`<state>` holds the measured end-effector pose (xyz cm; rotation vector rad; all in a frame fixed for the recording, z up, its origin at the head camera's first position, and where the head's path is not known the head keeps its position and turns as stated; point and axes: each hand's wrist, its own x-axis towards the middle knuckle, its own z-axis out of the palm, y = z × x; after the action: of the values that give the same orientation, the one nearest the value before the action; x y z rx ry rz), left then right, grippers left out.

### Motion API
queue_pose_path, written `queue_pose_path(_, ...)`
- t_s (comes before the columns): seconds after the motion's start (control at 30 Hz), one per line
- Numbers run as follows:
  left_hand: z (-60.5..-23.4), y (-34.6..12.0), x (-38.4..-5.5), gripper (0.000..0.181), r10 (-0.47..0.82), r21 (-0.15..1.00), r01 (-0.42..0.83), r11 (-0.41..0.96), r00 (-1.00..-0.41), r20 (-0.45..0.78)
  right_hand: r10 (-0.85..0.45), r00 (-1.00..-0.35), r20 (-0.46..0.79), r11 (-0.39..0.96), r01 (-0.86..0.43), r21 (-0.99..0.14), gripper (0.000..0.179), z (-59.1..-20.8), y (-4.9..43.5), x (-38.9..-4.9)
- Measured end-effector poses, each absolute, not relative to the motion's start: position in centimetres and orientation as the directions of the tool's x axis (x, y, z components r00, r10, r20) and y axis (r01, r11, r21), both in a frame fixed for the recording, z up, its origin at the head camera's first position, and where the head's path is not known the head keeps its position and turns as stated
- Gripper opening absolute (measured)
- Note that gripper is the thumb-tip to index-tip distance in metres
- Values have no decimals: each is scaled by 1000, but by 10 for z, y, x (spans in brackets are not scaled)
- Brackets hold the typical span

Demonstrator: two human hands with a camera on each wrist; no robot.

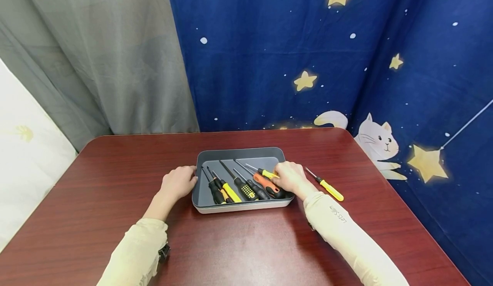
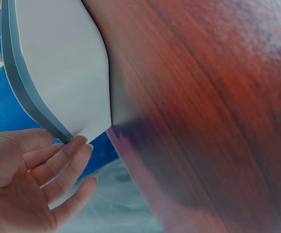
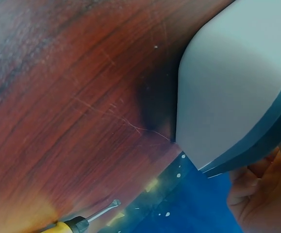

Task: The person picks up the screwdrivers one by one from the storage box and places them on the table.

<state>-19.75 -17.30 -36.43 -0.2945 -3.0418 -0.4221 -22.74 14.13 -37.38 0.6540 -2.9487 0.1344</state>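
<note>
On the red-brown wooden counter [image 1: 235,251], the left hand [image 1: 179,182] pinches a grey-and-white rectangular tray [image 1: 239,209]; inside, the right hand [image 1: 291,176], fingers curled, grips a yellow-and-black screwdriver [image 1: 268,174]. Just right of that hand, a slim yellow-handled screwdriver [image 1: 325,185] slants, tip away leftward.

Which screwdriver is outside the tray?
The yellow-handled screwdriver to the right of the right hand. It alone lies directly on the table; the other screwdrivers are in or over the tray.

Grey tray [image 1: 239,153] upright, pale outside; assorted screwdrivers [image 1: 232,192] inside; loose yellow-handled screwdriver [image 1: 332,190] beside right end.
</note>
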Motion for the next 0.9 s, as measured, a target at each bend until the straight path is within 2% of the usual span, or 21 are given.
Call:
queue_pose_path(0.2, -364, -173, -198, 31, 180, 260, 195, 946, -980, 82, -408, -900, 155, 905, -421, -59, 21, -373, 142, -228)
queue_pose_path(0.47, -366, -173, -198, 29, 179, 263, 196, 945, -980, 88, -395, -905, 160, 909, -409, -73, 12, -371, 145, -225)
queue_pose_path(0.9, -366, -173, -198, 30, 180, 264, 195, 944, -980, 80, -384, -908, 167, 911, -402, -92, 8, -365, 149, -220)
